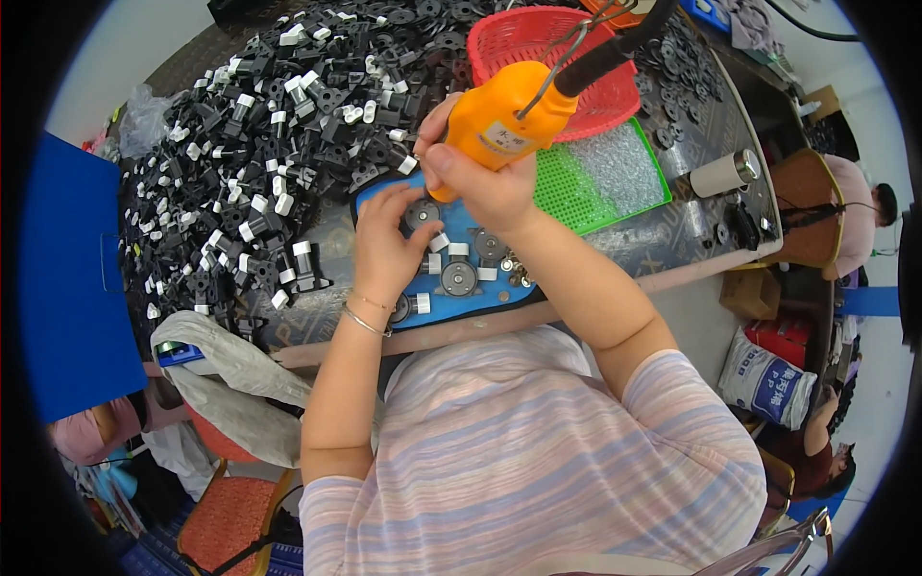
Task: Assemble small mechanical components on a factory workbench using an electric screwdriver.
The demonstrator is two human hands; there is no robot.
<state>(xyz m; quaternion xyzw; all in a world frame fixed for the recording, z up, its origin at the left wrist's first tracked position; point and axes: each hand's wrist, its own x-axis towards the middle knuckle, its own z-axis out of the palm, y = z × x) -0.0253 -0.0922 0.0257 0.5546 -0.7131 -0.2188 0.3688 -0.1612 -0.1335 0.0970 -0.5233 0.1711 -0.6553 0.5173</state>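
My right hand is wrapped round an orange electric screwdriver, which hangs tilted from a wire and a thick black cord. Its tip points down at a round black plastic part with a white end, on a blue mat. My left hand grips that part between thumb and fingers; whether the tip touches it is hidden. Close by on the mat lie similar round black parts with white ends, one in the middle and another behind it. Small metal pieces lie to their right.
A large heap of black and white plastic parts covers the table's left side. Behind the screwdriver stands a red basket; beside it is a green tray of small clear pieces. Black discs and a bottle are at right. Other people sit nearby.
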